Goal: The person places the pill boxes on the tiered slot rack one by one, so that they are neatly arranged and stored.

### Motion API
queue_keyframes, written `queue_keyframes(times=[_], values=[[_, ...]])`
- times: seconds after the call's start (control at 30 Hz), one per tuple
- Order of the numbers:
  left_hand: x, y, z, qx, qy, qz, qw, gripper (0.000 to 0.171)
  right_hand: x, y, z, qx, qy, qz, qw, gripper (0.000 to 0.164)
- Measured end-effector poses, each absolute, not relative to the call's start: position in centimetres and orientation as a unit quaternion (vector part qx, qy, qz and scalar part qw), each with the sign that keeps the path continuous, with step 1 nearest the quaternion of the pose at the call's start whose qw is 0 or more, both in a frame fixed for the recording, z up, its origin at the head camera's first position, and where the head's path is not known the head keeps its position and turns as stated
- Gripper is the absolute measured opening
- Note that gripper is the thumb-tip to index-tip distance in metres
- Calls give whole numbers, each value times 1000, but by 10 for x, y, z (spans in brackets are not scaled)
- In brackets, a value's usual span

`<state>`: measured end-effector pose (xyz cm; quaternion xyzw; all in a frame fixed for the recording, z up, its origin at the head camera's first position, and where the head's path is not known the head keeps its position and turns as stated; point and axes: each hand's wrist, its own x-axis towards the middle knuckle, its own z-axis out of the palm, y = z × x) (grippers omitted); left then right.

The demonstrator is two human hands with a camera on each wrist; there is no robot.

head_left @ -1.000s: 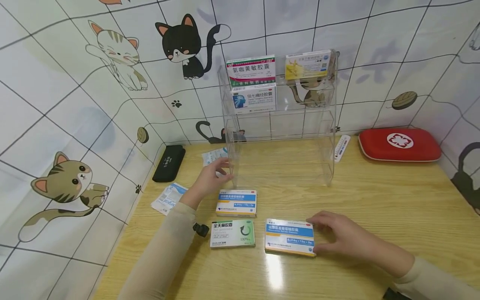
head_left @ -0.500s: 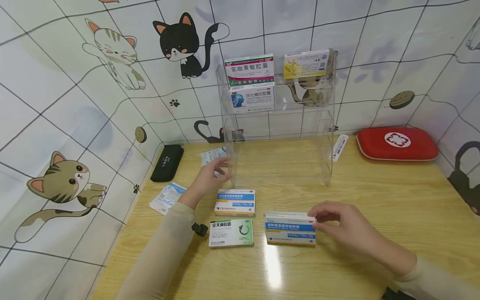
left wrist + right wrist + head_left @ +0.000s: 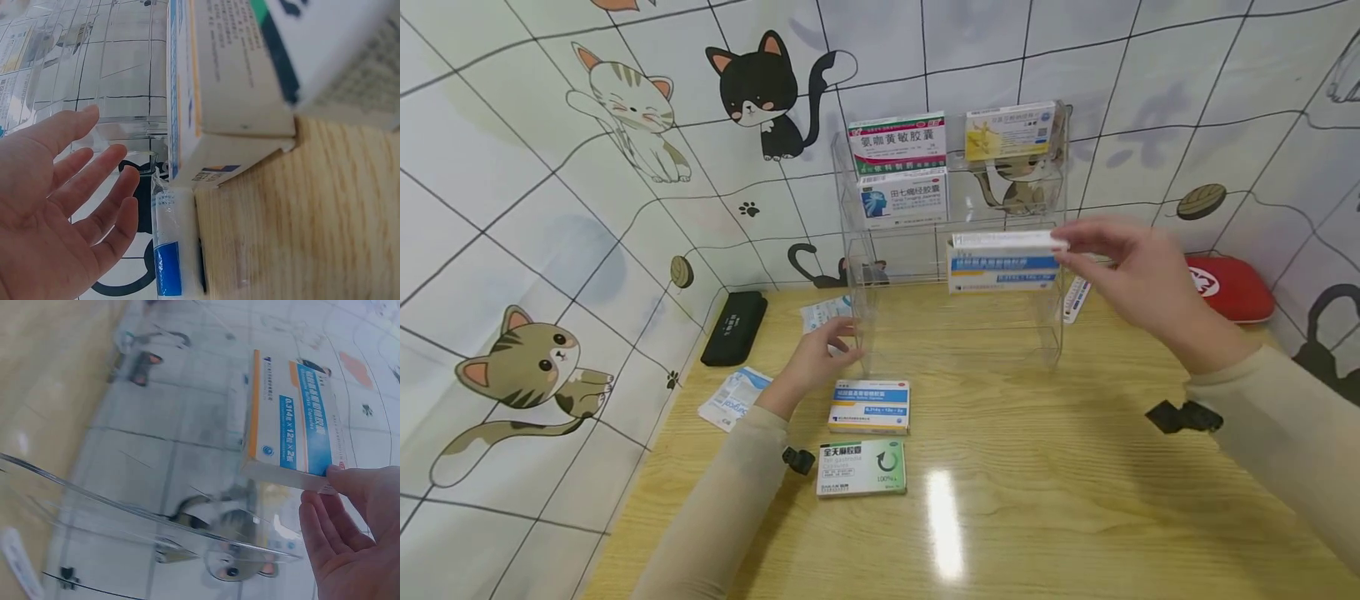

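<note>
My right hand (image 3: 1138, 271) pinches a white, blue and orange medicine box (image 3: 1002, 263) by its right end. The box is raised in front of the middle tiers of the clear acrylic rack (image 3: 958, 325). In the right wrist view, thumb and fingers grip one corner of that medicine box (image 3: 292, 419). My left hand (image 3: 817, 357) is at the rack's lower left side, its fingers loosely spread in the left wrist view. A matching blue-and-white medicine box (image 3: 870, 407) lies on the table close to it, with a green-and-white medicine box (image 3: 862, 468) just in front.
On the upper rack tiers stand a magenta-and-white box (image 3: 898, 146), a white box with a blue head picture (image 3: 905, 198) and a yellow-and-white box (image 3: 1010, 133). A black case (image 3: 734, 328) and sealed packets (image 3: 737, 397) lie left, a red first-aid case (image 3: 1240, 292) right.
My right hand has tipped the blue-and-white medicine box up off the table and carried it up and back to the rack. The left hand has stayed at the rack's side.
</note>
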<state>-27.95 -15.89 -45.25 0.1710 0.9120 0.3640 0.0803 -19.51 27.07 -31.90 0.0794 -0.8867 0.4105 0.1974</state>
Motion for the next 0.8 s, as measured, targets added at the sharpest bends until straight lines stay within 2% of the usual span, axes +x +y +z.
queue_keyframes(times=[0.17,0.37,0.53,0.8], values=[[-279,-160,-452,173,912,364,83,54,-234,275,-278,70,-865,437,238,32],[-279,-159,-451,173,913,363,75,54,-274,282,-250,61,-861,421,280,31],[-281,-158,-451,172,914,358,77,54,-294,288,-250,57,-876,385,285,31],[-281,-159,-452,176,913,360,76,55,-303,292,-266,70,-908,301,282,33]])
